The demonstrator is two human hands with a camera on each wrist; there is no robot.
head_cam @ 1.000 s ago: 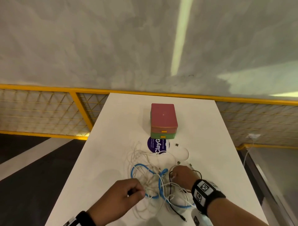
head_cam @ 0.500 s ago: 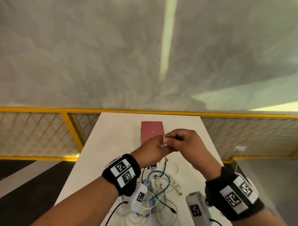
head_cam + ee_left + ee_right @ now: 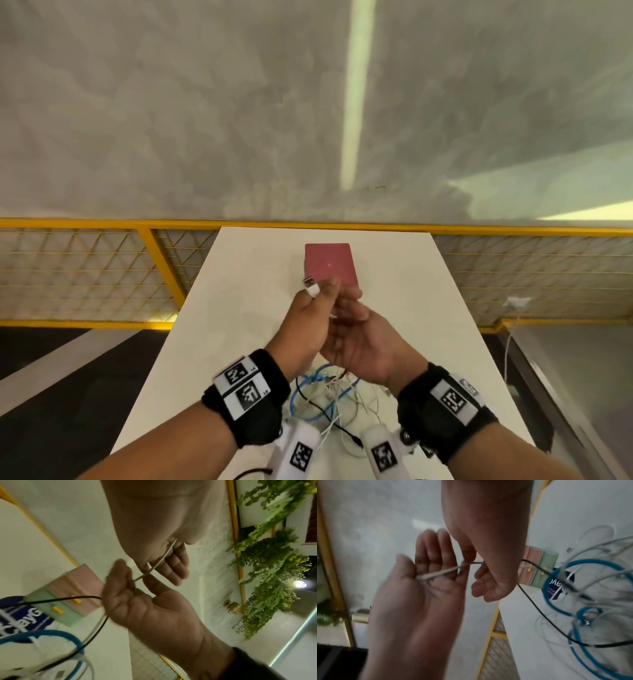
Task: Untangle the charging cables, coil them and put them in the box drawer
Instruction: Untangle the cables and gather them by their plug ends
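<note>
Both hands are raised above the table in front of the box [image 3: 330, 263], a stack of pink and green drawers with yellow handles [image 3: 73, 588], all shut. My left hand [image 3: 315, 294] pinches the plug end of a thin white cable [image 3: 159, 561] under its thumb, plug sticking up. Just below it, my right hand [image 3: 349, 308] has its fingers curled round the same cable [image 3: 440, 573]. The rest of the tangle [image 3: 325, 394] lies on the table under my wrists: a blue cable [image 3: 590, 561], a black cable [image 3: 539, 608] and several white ones.
The white table [image 3: 239, 308] has a round blue sticker [image 3: 25, 615] in front of the box. A yellow mesh railing [image 3: 85, 274] runs along its far and left sides. A white charger [image 3: 517, 303] hangs off to the right.
Both hands rose from the tangle on the table, bringing up a white cable end. Since half a second ago the plug has passed to my left hand and my right hand has dropped just below it.
</note>
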